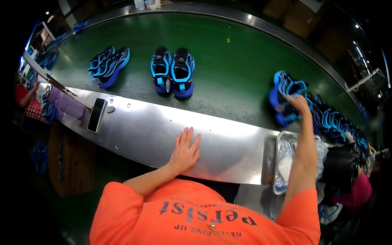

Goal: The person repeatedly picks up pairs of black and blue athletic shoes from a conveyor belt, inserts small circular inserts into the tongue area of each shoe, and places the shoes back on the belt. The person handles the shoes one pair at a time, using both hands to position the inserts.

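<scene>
My left hand [185, 153] lies flat on the bare steel ledge [220, 149], fingers stretched out, holding nothing. Over at the right, my right arm reaches out to the green belt [232, 77], and my right hand [299, 104] grips a blue and black sneaker [281, 92]. A second shoe seems to sit against it, partly hidden by the hand. Two sneakers [182, 73] stand side by side on the belt ahead of my left hand, a small round tag hanging at one heel. Farther left, another pair of sneakers [114, 67] rests at a slant.
A long row of sneakers [332, 120] lines the belt at the right. Beside my right forearm sits a metal tray [278, 163] of small white and blue pieces. A phone [96, 116] and a purple container [70, 104] are at the left. Other people work at both sides.
</scene>
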Demonstrator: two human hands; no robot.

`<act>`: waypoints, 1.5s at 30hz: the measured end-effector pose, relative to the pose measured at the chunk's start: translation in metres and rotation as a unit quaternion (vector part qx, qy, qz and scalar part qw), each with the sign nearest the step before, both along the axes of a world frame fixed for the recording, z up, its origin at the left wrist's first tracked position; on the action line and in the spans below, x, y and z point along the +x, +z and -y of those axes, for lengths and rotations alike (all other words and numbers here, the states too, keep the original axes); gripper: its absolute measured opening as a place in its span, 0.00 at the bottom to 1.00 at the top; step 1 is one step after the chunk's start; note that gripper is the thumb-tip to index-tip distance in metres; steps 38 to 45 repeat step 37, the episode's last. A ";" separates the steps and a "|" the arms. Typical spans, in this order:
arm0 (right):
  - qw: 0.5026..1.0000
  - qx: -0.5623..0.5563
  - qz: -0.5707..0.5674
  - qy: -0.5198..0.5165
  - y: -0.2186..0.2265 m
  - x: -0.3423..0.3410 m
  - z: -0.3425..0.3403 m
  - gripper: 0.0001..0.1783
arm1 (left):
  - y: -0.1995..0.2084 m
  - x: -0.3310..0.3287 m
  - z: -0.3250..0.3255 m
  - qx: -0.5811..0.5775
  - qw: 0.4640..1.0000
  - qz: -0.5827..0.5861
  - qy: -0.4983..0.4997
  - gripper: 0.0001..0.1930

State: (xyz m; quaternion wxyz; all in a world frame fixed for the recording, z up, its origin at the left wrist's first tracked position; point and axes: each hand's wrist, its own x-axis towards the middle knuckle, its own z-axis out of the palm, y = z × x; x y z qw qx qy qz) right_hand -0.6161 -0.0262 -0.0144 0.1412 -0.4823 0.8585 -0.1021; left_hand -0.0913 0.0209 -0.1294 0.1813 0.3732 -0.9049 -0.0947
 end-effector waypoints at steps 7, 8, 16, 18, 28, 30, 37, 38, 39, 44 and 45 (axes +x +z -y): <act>0.991 0.079 0.086 0.065 0.050 0.190 -0.010 0.34 | 0.001 0.010 0.010 0.118 0.985 -0.126 -0.018 0.37; 0.993 0.024 0.041 0.107 0.036 0.209 -0.026 0.30 | -0.002 0.010 0.014 0.155 0.972 -0.176 -0.021 0.39; 0.916 -0.038 0.284 0.282 0.050 0.364 -0.149 0.23 | 0.036 0.018 -0.006 0.172 0.925 -0.336 0.052 0.43; 0.888 -0.076 0.343 0.298 0.049 0.362 -0.161 0.20 | 0.045 0.039 0.007 0.466 0.753 -0.463 0.042 0.41; 0.906 -0.304 0.092 0.281 0.016 0.352 -0.129 0.26 | 0.112 0.035 0.046 0.040 0.976 -0.201 -0.073 0.23; 0.908 -0.307 0.087 0.272 0.002 0.347 -0.126 0.26 | 0.115 0.032 0.050 0.041 0.975 -0.206 -0.073 0.21; 0.925 -0.244 0.063 0.286 0.039 0.355 -0.139 0.39 | 0.140 0.031 0.016 0.146 0.984 -0.087 -0.044 0.31; 0.925 -0.244 0.063 0.286 0.039 0.355 -0.139 0.39 | 0.140 0.031 0.016 0.146 0.984 -0.087 -0.044 0.31; 0.925 -0.244 0.063 0.286 0.039 0.355 -0.139 0.39 | 0.140 0.031 0.016 0.146 0.984 -0.087 -0.044 0.31; 0.925 -0.244 0.063 0.286 0.039 0.355 -0.139 0.39 | 0.140 0.031 0.016 0.146 0.984 -0.087 -0.044 0.31; 0.925 -0.244 0.063 0.286 0.039 0.355 -0.139 0.39 | 0.140 0.031 0.016 0.146 0.984 -0.087 -0.044 0.31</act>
